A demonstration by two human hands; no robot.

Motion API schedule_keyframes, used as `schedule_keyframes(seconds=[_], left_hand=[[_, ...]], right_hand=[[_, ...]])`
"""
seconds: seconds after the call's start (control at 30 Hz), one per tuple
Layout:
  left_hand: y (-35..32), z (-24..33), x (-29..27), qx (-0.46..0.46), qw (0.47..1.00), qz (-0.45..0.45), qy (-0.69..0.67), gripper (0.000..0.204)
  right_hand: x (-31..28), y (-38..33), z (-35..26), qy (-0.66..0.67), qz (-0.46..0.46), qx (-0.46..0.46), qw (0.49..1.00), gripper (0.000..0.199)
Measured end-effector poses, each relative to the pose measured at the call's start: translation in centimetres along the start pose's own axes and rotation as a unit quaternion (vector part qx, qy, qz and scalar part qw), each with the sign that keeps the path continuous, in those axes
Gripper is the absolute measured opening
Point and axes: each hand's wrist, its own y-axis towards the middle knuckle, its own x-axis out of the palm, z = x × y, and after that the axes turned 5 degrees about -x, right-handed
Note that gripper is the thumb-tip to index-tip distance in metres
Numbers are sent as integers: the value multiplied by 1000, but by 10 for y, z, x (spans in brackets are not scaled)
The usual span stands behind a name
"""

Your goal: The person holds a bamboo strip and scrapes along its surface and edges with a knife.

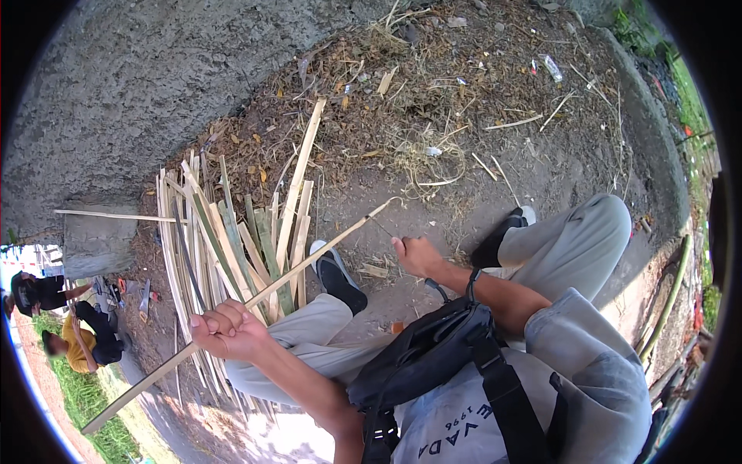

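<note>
You are holding a long pale strip (309, 263) slantwise in front of you
Your left hand (228, 329) is clenching the strip, fingers folded around it; your right hand (417, 255) is gripping a thin tool (381, 226), its point reaching the strip near the far end, though you cannot tell whether they are touching; the other end is jutting well out to the lower left; a pile of strips (209, 224) is crowding the space beside your left shoe (338, 280); bare ground (444, 205) is lying open beyond the tool; rough concrete (154, 100) is bordering the upper left
</note>
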Motion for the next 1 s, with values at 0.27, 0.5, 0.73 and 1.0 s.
schedule_keyframes(seconds=[0.27, 0.5, 0.73, 1.0], left_hand=[[4, 0, -19, 9, 1000, -6, -14, 38], [-6, 1, -6, -4, 999, -51, 9, 40], [4, 3, -21, -1, 999, 44, -14, 37], [6, 0, -23, 3, 999, 43, 8, 37]], right_hand=[[12, 8, 51, 6, 81, 42, 996, 55], [-6, -10, -6, 2, 36, -14, 999, 54], [8, 4, 47, -2, 38, 55, 998, 56], [9, -2, 10, 3, 26, -6, 1000, 55]])
